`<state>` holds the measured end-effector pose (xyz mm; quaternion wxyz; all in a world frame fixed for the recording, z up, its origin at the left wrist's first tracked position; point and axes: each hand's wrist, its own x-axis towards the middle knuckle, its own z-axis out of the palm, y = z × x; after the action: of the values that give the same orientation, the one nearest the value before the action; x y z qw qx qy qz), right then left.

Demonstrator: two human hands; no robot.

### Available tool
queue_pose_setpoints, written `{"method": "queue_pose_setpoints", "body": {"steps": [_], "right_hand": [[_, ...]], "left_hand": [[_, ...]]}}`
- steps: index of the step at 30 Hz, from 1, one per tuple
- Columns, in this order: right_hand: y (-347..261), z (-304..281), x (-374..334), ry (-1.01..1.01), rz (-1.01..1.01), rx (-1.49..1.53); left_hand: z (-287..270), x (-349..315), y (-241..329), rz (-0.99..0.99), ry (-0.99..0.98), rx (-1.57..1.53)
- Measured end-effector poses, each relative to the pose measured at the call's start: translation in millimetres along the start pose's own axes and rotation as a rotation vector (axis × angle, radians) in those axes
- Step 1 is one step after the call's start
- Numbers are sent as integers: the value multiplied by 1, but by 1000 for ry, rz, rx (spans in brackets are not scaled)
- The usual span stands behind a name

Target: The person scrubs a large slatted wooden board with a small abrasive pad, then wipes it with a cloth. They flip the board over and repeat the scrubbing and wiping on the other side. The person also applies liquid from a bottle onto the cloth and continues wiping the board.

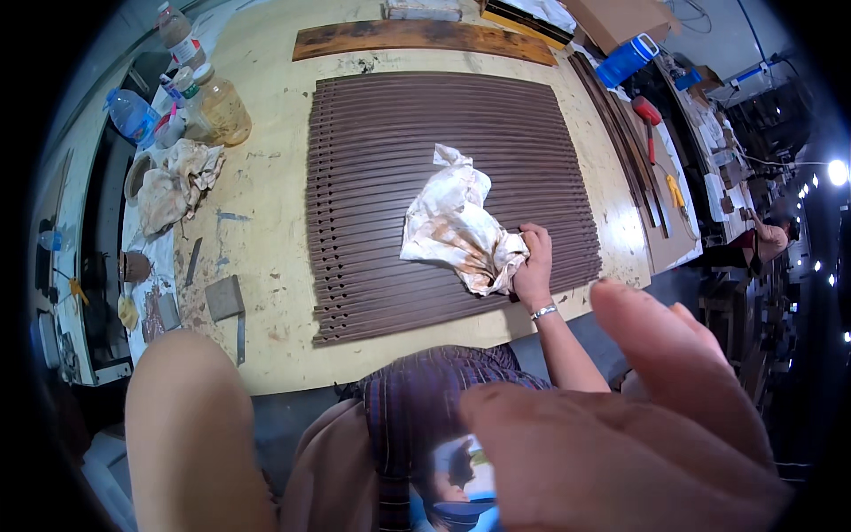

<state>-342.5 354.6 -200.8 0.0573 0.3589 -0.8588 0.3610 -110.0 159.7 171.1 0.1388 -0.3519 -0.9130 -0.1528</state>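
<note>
My right hand (534, 275), with a silver bracelet at its wrist, is closed on a crumpled white cloth (452, 222) with brown stains. The cloth lies on a panel of dark brown ribbed strips (390, 177). Very near the camera at the lower right is a large blurred hand (612, 443) with its fingers partly bent. Whether this is my left hand is unclear, and nothing shows plainly in it. A bare rounded limb (186, 434) rises close at the lower left; it may be part of my left arm.
The pale worktable (275, 177) carries bottles (226, 106) and a second stained rag (177, 182) at left, beside a grey block (224, 299). A stained board (425, 37) lies behind the panel. A red mallet (647, 111) and blue jug (628, 60) are at right; a person (769, 241) is beyond.
</note>
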Motion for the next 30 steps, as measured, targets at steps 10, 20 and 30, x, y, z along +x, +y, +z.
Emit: {"method": "queue_pose_setpoints", "body": {"steps": [10, 20, 30], "right_hand": [[2, -2, 0, -5, -32, -52], [-6, -2, 1, 25, -31, -49], [-11, 1, 2, 30, -49, -61]], "left_hand": [[2, -6, -9, 13, -6, -18], [-2, -9, -9, 16, -23, -19], [-1, -15, -14, 18, -41, -28]]}}
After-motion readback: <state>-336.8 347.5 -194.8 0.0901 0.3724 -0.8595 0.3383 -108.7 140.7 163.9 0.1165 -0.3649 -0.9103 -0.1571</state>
